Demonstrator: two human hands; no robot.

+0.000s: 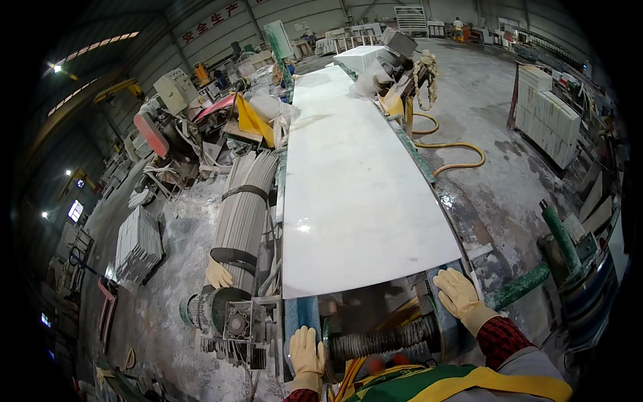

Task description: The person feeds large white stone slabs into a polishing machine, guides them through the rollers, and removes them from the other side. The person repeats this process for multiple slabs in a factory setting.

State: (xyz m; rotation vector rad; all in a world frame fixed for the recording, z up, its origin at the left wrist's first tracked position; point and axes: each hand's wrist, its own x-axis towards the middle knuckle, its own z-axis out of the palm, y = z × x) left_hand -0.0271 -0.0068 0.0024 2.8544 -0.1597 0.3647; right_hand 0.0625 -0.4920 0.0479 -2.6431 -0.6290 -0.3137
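White stone slab [355, 181] lies on the machine; left hand [306, 350] and right hand [457, 291], both released, rest flat on the frame [301, 315].

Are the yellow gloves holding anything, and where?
Nothing is lifted. The left hand rests on the machine frame beside the black roller. The right hand presses flat near the white slab at its right corner.

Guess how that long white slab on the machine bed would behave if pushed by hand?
The white slab looks like polished stone: probably stiff and heavy, sliding rather than flexing. Its glossy face suggests slippery grip. Being thin and long, it is likely brittle at the overhanging near edge by the right hand.
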